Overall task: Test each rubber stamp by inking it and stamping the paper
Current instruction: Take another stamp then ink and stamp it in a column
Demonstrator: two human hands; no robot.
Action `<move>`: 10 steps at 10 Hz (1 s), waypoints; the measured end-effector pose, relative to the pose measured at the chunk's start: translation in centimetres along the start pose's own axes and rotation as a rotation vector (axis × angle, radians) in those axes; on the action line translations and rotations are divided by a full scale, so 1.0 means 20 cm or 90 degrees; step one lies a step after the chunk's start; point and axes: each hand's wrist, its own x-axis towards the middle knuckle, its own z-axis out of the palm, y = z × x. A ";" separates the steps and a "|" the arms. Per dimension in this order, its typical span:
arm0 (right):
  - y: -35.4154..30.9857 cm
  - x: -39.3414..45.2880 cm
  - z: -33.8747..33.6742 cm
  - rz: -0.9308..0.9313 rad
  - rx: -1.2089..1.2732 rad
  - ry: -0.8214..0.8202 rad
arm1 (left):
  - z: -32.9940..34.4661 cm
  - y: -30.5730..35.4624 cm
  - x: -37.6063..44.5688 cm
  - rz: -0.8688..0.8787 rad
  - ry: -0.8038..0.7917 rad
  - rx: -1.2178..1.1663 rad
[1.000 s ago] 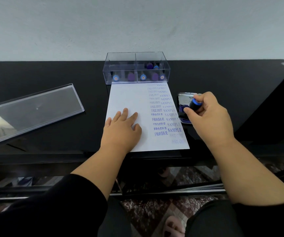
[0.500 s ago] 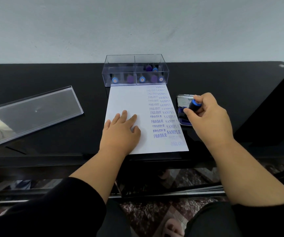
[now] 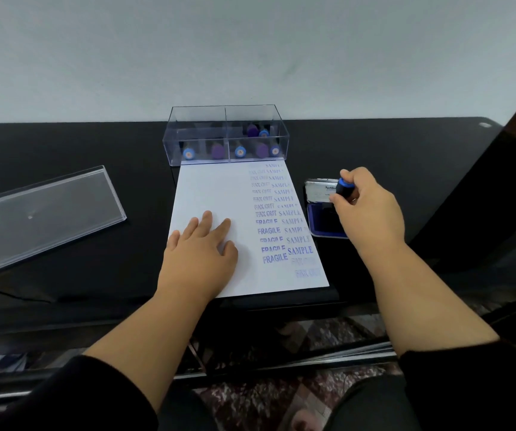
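A white sheet of paper [image 3: 213, 194] lies on the black table, its right side filled with blue prints reading FAX OUT, FRAGILE and SAMPLE. My left hand [image 3: 202, 247] rests flat on the sheet's lower left part. My right hand [image 3: 367, 209] grips a rubber stamp with a blue-capped black handle [image 3: 342, 185] over the open blue ink pad [image 3: 325, 222] just right of the paper. The stamp's face is hidden by my fingers.
A clear two-compartment box [image 3: 225, 135] holding several blue and purple stamps stands at the paper's far edge. Its clear lid [image 3: 45, 209] lies at the left. The black table [image 3: 95, 144] has a near edge below the paper, with patterned floor beneath.
My right hand with the stamp stays over the ink pad, shifting only slightly. My left hand keeps its place on the paper.
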 end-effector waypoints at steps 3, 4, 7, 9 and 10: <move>-0.02 0.00 0.04 0.005 -0.044 -0.010 | 0.00 0.00 0.00 0.003 0.007 0.002; -0.03 0.00 0.04 0.002 -0.061 -0.008 | 0.00 0.00 0.00 0.004 0.008 0.005; -0.03 -0.03 0.04 -0.013 -0.057 -0.008 | 0.00 0.00 0.00 0.006 0.002 0.004; -0.06 -0.08 0.00 -0.037 -0.026 -0.014 | -0.01 0.00 -0.01 0.009 -0.004 0.005; -0.10 -0.13 -0.01 -0.050 -0.015 -0.032 | -0.01 0.00 -0.01 0.012 -0.014 0.016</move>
